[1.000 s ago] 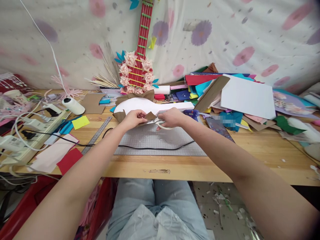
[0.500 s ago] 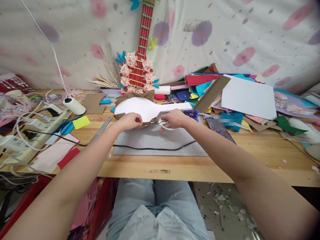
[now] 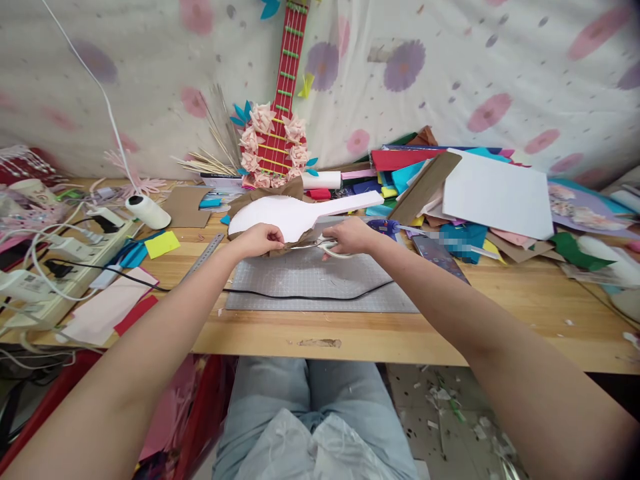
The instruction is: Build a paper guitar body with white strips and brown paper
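A white guitar-shaped board (image 3: pixel 280 215) lies over brown paper (image 3: pixel 290 189), its neck pointing right and tilted up. My left hand (image 3: pixel 263 240) pinches the near edge of the brown paper beside the board's round body. White-handled scissors (image 3: pixel 334 251) are in my right hand (image 3: pixel 349 235), fingers wrapped round the handles. Their blades point left along the paper's near edge, toward my left fingers. Beneath lies a grey cutting mat (image 3: pixel 310 283), crossed by a black cord (image 3: pixel 300 298).
A red paper guitar with pink flowers (image 3: pixel 277 150) leans at the back. Right of my hand are a blue glue gun (image 3: pixel 384 227) and piled coloured sheets (image 3: pixel 410 175). A metal ruler (image 3: pixel 204 255), thread spool (image 3: pixel 149 211) and power strip (image 3: pixel 75 267) are on the left.
The board's neck has swung up and away from me, showing more of it above my right hand. The scissors' blades now show along the paper's edge; my left hand has barely moved.
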The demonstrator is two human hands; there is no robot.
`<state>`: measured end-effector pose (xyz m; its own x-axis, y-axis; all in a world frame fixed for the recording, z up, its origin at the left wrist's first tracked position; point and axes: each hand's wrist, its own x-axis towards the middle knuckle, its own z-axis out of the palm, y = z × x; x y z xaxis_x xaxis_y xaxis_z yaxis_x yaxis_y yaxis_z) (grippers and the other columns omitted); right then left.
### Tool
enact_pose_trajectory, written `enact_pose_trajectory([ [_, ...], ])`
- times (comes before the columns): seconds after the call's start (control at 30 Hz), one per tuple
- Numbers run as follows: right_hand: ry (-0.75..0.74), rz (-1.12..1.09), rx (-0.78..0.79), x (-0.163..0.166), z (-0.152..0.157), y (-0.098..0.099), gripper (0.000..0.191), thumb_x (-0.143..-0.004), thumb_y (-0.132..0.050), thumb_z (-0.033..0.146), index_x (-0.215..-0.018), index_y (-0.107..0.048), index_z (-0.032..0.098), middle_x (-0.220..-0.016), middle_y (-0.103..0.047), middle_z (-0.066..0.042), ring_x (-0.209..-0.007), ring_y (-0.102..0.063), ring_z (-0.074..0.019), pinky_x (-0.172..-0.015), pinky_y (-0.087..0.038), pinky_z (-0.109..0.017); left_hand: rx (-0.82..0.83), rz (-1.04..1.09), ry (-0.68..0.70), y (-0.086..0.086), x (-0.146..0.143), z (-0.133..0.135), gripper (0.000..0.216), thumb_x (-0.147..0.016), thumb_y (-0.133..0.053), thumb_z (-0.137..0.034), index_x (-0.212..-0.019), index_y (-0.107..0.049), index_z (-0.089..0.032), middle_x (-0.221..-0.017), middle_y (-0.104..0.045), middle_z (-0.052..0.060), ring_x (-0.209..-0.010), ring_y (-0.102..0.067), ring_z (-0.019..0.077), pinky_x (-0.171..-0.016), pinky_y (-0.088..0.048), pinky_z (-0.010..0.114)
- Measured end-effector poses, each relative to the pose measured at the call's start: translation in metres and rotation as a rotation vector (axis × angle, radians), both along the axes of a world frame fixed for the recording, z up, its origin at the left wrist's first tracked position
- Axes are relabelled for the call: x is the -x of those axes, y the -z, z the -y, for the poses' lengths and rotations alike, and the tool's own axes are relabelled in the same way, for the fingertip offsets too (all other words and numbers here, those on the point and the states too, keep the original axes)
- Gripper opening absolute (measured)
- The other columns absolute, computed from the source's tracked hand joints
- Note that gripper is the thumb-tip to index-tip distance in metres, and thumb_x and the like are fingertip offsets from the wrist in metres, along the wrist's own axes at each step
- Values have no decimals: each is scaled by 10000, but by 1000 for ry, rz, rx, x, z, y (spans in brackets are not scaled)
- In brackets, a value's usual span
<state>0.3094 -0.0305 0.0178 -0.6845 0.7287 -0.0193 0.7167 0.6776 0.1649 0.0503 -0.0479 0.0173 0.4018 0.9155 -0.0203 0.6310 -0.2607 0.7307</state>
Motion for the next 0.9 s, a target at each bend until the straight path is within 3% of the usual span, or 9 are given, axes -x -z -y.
enact_pose_trajectory([
  [0.53,-56,33,-22,20,4,-10,509,-761,-479,594,-1045,-662,213,-854,-704,-91,-780,-610,-225,-595,-264,-272,-16,23,4,1,-3,-3,171,-582,-672,-331,-641,-643,-174,-618,-634,2,-591,-539,121,-593,-418,254],
  [0.67,-92,6,-43,16,3,-8,511,-764,-471,601,-1017,-679,209,-855,-705,-95,-780,-612,-229,-599,-266,-279,-9,23,-25,1,-5,-2,166,-592,-669,-321,-644,-641,-166,-615,-627,8,-576,-530,120,-574,-407,255],
  [0.9,-29,52,9,4,4,-8,506,-754,-475,604,-1040,-660,230,-818,-700,-71,-743,-609,-219,-595,-281,-270,-20,60,-21,4,-12,-5,177,-602,-667,-329,-658,-646,-162,-635,-629,9,-588,-530,118,-557,-401,243],
])
